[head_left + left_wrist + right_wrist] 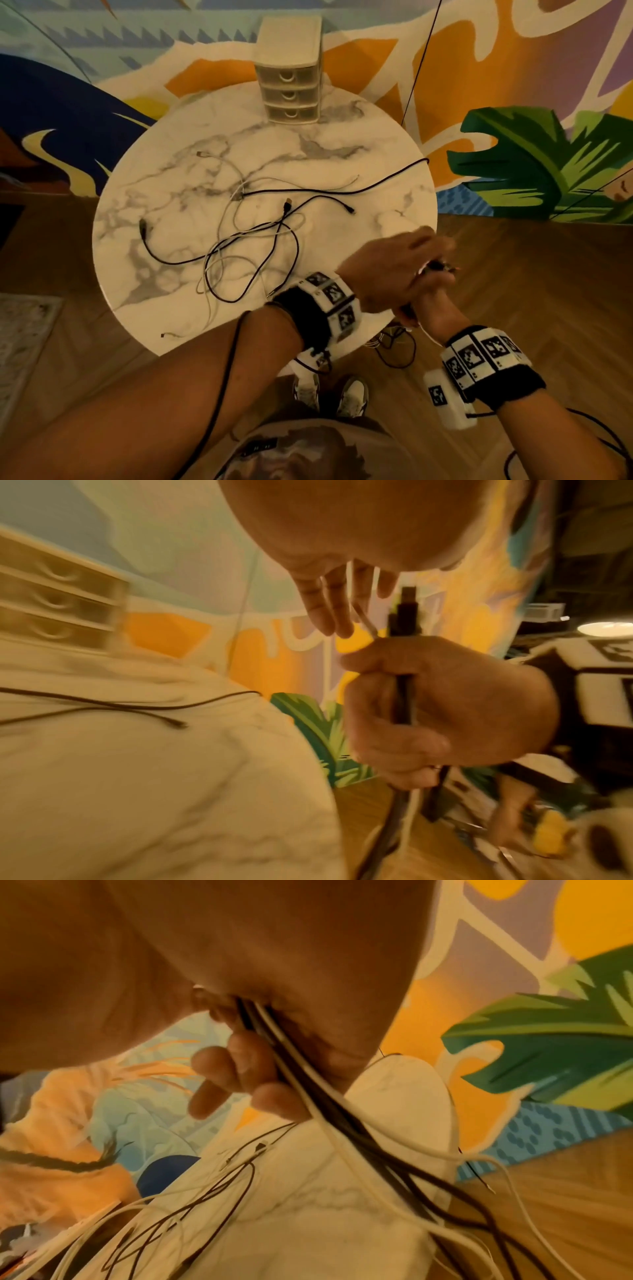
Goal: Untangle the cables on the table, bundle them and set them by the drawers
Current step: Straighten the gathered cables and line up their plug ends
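A loose tangle of black and white cables (246, 240) lies mid-table on the round marble table (342, 147). The small three-drawer unit (291, 92) stands at the far edge. Off the table's near right edge, my right hand (428, 308) grips a bunch of cable ends (404, 696) in its fist, a black USB plug (408, 601) sticking out on top. In the right wrist view black and white strands (298, 1085) run down from the curled fingers (240, 1064). My left hand (400, 267) lies over that fist, fingers (335, 610) fairly straight, a thin cable running between them.
One black cable (394, 174) reaches over the table's right rim. Loops of the held cables hang below the near edge (394, 342) above the wooden floor. My shoes (329, 394) are by the table. A painted mural wall stands behind the table.
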